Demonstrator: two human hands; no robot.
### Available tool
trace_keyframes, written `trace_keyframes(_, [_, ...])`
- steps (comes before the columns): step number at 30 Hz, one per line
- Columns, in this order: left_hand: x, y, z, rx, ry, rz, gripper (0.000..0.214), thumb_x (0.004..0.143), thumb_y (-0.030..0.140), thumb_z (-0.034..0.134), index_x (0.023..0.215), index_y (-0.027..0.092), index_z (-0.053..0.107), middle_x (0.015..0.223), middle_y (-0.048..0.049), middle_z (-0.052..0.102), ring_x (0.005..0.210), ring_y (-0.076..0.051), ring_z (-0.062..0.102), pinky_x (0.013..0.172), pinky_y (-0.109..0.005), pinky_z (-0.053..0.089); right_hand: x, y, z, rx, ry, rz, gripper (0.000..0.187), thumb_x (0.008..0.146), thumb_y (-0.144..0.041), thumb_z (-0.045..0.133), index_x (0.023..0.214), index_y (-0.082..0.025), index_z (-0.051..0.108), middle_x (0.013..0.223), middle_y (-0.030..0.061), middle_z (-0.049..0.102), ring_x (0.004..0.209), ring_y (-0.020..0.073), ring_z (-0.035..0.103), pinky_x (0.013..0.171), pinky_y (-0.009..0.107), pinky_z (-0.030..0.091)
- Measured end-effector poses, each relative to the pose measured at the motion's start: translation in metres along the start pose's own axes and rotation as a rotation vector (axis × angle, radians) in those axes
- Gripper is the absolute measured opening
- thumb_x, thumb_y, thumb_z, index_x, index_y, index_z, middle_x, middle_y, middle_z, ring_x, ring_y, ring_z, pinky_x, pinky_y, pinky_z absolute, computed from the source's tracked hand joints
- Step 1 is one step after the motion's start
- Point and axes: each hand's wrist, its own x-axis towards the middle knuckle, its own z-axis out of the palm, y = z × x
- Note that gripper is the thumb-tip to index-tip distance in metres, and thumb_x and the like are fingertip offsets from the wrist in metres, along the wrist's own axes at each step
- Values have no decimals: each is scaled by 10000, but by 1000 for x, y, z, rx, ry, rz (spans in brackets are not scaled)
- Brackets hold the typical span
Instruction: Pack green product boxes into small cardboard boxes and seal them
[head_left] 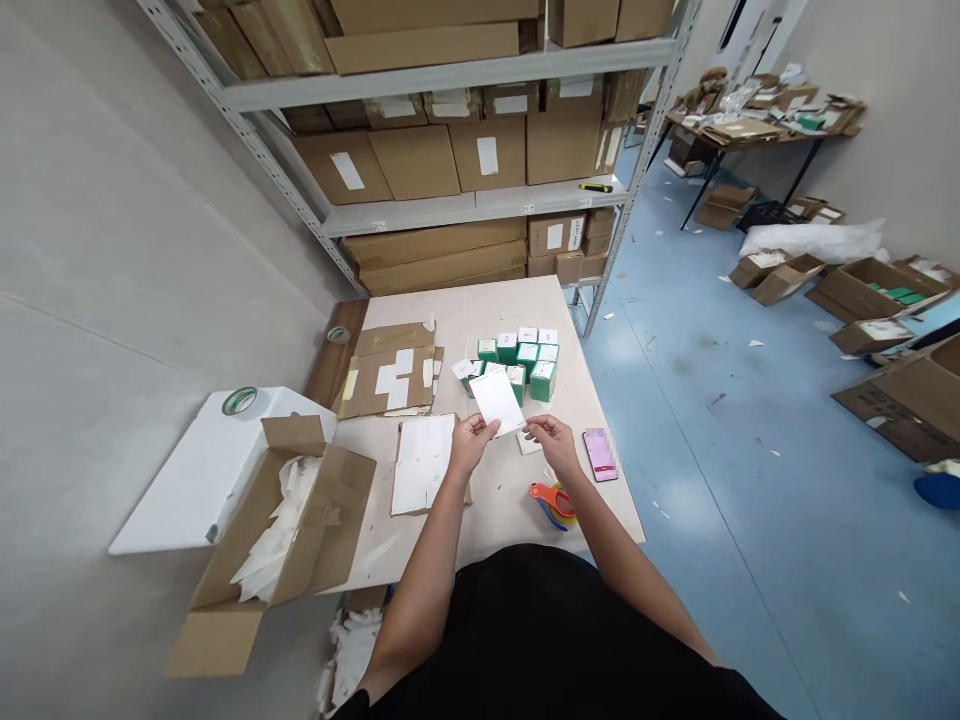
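A white sheet, perhaps a label sheet (pixel 496 400), is gripped at its lower left corner by my left hand (pixel 472 443). At the sheet's lower right, my right hand (pixel 553 441) has its fingers pinched together; whether they hold the corner or something small is too fine to tell. Just beyond the sheet stand several green and white boxes (pixel 543 380) in a cluster. Partly behind my right fingers lies a small white piece (pixel 529 442). An orange tape dispenser (pixel 553 498) rests beside my right forearm, and a pink-screened phone (pixel 601 454) lies to its right.
Flattened cardboard (pixel 371 378) and a white-topped stack (pixel 421 465) lie left on the table (pixel 480 545). An open carton (pixel 300 520) with white paper stands at the left edge. Shelving (pixel 480 205) with cartons rises behind. Cartons (pixel 870 290) litter the floor at right.
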Motion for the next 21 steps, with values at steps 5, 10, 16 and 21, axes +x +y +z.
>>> trace_keyframes(5, [-1,3,-2,-20,3,0,506,749,595,816,982,148,771,914,-91,791,829,-214,708,744,-323,548,2,-3,1,7,10,22,324,738,-433,777,963,-201,748,874,59,781,762,194,695,709,317,527])
trace_keyframes(10, [-1,13,-1,-76,-14,-19,483,708,558,862,947,148,771,874,-74,787,779,-196,693,726,-308,532,0,-6,6,2,-29,33,282,768,-448,731,917,-210,760,908,63,785,755,193,695,651,298,500])
trace_keyframes(16, [0,15,1,-124,-21,-9,442,670,524,895,861,147,767,763,-49,755,695,-171,659,686,-292,517,-1,-8,7,29,-21,19,232,754,-428,733,846,-217,762,858,51,780,736,193,691,675,312,501])
trace_keyframes(21, [3,11,2,-122,-41,-9,447,666,525,898,867,147,768,772,-54,755,695,-174,655,682,-299,518,-1,-7,5,38,-17,5,234,758,-448,751,808,-219,751,828,45,774,731,193,688,708,324,510])
